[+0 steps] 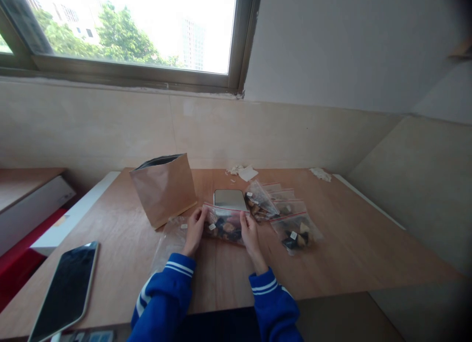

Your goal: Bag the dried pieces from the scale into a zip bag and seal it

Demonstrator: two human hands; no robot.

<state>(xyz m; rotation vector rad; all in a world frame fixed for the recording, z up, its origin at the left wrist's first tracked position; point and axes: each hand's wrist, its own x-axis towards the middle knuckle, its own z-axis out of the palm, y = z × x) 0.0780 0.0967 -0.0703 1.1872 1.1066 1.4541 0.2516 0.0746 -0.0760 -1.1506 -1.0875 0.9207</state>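
Between my two hands is a clear zip bag (226, 228) with a red seal line, holding dark and brown pieces and bearing a small white label. My left hand (195, 229) grips its left top corner, fingers closed. The right top corner is pinched in my right hand (250, 231). Just behind the bag lies a flat light-grey device with a pale top (229, 198), partly covered by it. Left of my left hand lie clear plastic bags (167, 246), seemingly without contents. Several filled zip bags (297, 233) overlap to the right of my right hand.
A brown paper pouch (165, 189) stands with its top open at the back left. A dark-screened tablet (68, 285) lies at the front left. White scraps (248, 173) rest by the back wall, and a crumpled white piece (320, 174) lies farther right.
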